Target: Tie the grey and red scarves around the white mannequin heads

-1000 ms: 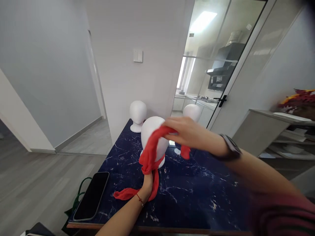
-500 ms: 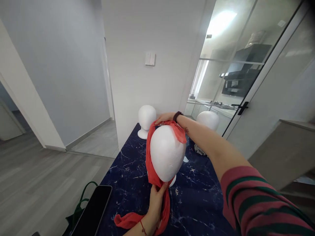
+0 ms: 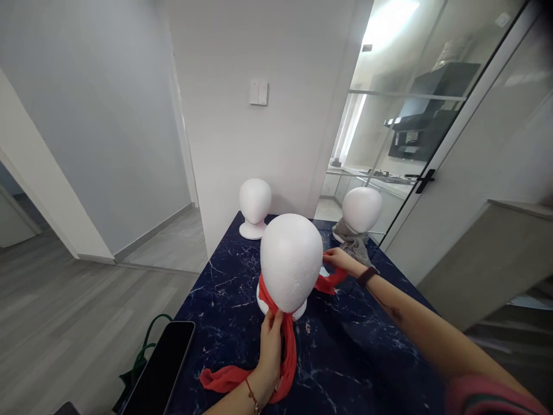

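Observation:
A white foam head [image 3: 290, 262] stands on the dark blue marbled table [image 3: 358, 351]. A red scarf [image 3: 288, 351] runs round its neck, one end trailing onto the table at the front left. My left hand [image 3: 270, 349] pinches the scarf just below the head's front. My right hand [image 3: 339, 259] is closed on the scarf's other end at the right side of the head, behind it. A dark watch sits on my right wrist.
Two more white foam heads stand at the back, one at the left [image 3: 254, 206] and one at the right [image 3: 362, 210] with a grey cloth [image 3: 354, 245] at its base. A black phone [image 3: 159, 374] lies at the table's front left. A green bag handle [image 3: 144, 351] hangs beside it.
My right hand has brought the scarf down from the top of the head to its neck at the right side. My left hand keeps its hold at the front.

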A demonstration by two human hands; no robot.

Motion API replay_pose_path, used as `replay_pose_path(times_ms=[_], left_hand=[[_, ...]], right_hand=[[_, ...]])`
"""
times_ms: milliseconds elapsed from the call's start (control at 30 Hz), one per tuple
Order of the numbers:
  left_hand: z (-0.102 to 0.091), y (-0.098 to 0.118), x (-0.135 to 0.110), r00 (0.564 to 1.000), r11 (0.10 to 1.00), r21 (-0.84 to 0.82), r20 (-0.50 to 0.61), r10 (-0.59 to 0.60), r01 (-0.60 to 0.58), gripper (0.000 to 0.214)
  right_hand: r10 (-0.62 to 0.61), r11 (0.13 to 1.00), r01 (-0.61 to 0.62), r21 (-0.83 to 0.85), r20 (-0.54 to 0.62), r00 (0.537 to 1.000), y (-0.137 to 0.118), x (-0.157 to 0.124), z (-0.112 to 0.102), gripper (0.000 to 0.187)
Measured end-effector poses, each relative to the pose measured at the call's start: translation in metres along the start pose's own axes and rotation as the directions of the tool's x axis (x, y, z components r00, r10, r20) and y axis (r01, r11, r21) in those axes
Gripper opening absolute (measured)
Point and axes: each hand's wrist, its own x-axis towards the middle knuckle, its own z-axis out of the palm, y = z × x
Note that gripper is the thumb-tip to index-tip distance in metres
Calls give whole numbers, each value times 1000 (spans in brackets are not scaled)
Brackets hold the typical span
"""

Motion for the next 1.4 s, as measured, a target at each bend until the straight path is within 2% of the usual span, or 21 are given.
replay_pose_path(times_ms=[100,167,233,300,400,500,633,700,767,833,933,1000,1100,1167,1233,1300,1400], left_hand=[[0,-1,1,1000,1000,28,-9,9,-8,44],[0,0,0,1000,998,53,-19,21,-20,41],[2,1,-1,999,996,71,-25,46,-45,37],[3,2,-2,997,994,79,-22,71,-69,35],[4,3,-4,996,992,82,8,90,-91,36],[6,5,-7,992,991,81,84,97,-104,37],[3,10,-14,981,991,85,176,85,-101,50],[-3,15,-18,985,987,115,144,97,-114,60],[-12,25,-21,997,989,130,47,67,-73,63],[-20,38,-25,999,994,98,-34,-41,44,49],[-26,57,-34,971,970,29,-22,-239,240,12],[-25,66,-40,956,956,10,25,-292,292,10],[-19,69,-46,954,961,23,115,-277,276,15],[-16,67,-47,939,957,93,190,-286,273,15],[-15,66,-44,912,940,188,248,-326,285,16],[-15,66,-40,886,917,266,282,-368,296,17],[-15,69,-35,866,895,347,311,-392,280,15]], right_hand=[[64,994,-81,67,229,971,30,-47,-9,37],[91,970,-157,186,320,943,43,-88,0,41],[113,933,-217,285,339,934,49,-130,25,43],[96,901,-217,376,315,944,52,-164,61,44],[52,856,-139,498,184,982,51,-193,117,43],[18,850,-21,526,11,1000,49,-200,154,40],[6,850,76,521,-154,988,47,-200,169,27],[36,852,86,516,-222,974,47,-202,169,25],[63,861,78,503,-257,964,48,-203,169,23],[71,874,69,481,-268,961,50,-203,171,23],[65,906,51,420,-258,964,53,-201,176,24],[24,929,78,363,-270,963,53,-199,179,26],[-50,955,142,260,-330,943,49,-196,179,25],[-62,955,139,262,-282,958,46,-193,177,22],[-50,918,102,383,-144,988,42,-191,173,16],[-50,814,37,580,6,999,39,-191,171,19],[-28,609,-76,790,117,993,35,-195,169,43]])
